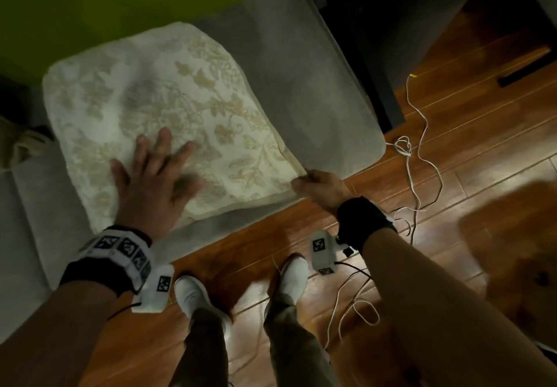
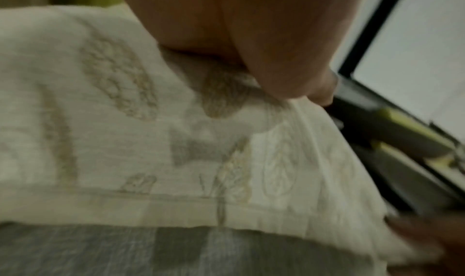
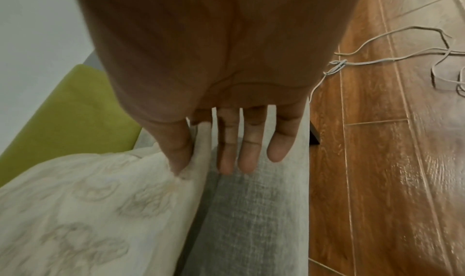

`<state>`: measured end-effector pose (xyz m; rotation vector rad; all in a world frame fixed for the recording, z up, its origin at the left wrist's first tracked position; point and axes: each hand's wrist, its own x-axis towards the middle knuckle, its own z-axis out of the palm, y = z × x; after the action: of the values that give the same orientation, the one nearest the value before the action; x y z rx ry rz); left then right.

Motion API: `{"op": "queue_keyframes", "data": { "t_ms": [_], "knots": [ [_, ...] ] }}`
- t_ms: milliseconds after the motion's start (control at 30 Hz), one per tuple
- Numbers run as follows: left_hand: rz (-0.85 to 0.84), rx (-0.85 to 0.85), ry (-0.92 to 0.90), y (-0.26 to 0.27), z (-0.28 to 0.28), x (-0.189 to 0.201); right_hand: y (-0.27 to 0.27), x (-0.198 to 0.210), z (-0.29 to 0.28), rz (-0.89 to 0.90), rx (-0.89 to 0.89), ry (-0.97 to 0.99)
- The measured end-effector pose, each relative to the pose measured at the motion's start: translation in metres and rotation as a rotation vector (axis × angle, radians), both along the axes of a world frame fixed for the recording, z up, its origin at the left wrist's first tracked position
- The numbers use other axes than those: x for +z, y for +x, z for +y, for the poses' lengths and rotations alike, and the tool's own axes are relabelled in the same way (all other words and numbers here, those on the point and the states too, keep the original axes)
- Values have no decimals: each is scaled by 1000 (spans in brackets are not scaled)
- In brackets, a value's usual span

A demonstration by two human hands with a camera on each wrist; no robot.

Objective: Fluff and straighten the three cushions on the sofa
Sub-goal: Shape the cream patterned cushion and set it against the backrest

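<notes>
The sofa [image 1: 316,91], grey-covered with a green back panel, is occupying the upper half of the head view, its seat running from lower left to upper right above a wood floor [image 1: 452,157]. One cream floral cushion [image 1: 156,97] is lying flat on that seat, turned at an angle so that its near right corner is pointing at the seat's front edge; the other two cushions are not showing clearly in any view. The left hand [image 1: 153,178] is resting palm-down on the cushion's near half, fingers spread and straight, pressing rather than gripping, though motion blur is softening it. The right hand [image 1: 319,184] is sitting at the near right corner; in the right wrist view the thumb [image 3: 180,153] is pinching the corner's flat hem, apparently against the index finger, which is hidden behind the fabric, while the remaining fingers [image 3: 247,153] are hanging straight over the seat. In my judgement the step in hand is flattening and squaring this cushion. The deciding relation: the cushion is lying forward and to the left of the right-hand grip, its diagonal running away from that corner toward the back panel, so the right hand is the one placed to pull or swing it square while the left anchors it. A loose white cable [image 1: 413,157] is trailing on the floor just right of the sofa.
</notes>
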<state>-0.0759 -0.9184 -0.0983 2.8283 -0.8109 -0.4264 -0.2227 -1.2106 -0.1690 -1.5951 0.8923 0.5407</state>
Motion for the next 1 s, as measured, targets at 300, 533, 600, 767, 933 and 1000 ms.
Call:
{"op": "queue_keyframes", "data": {
  "t_ms": [300, 533, 600, 767, 933, 1000],
  "knots": [
    [152, 991, -283, -25, 112, -10, 20, 11, 4, -145, -65, -7],
    [411, 918, 40, -24, 141, -18, 15, 8, 2, -144, -4, -162],
    [389, 941, -15, -25, 149, -20, 8, 7, -2, -140, 15, -203],
    [348, 975, -89, -33, 160, -15, 13, 5, -15, -22, 299, -453],
    [229, 967, -150, -22, 142, 2, 35, 20, -8, -101, 447, -597],
    [85, 868, -276, -11, 123, 22, 55, 43, 3, -310, 399, -713]
  ]
}}
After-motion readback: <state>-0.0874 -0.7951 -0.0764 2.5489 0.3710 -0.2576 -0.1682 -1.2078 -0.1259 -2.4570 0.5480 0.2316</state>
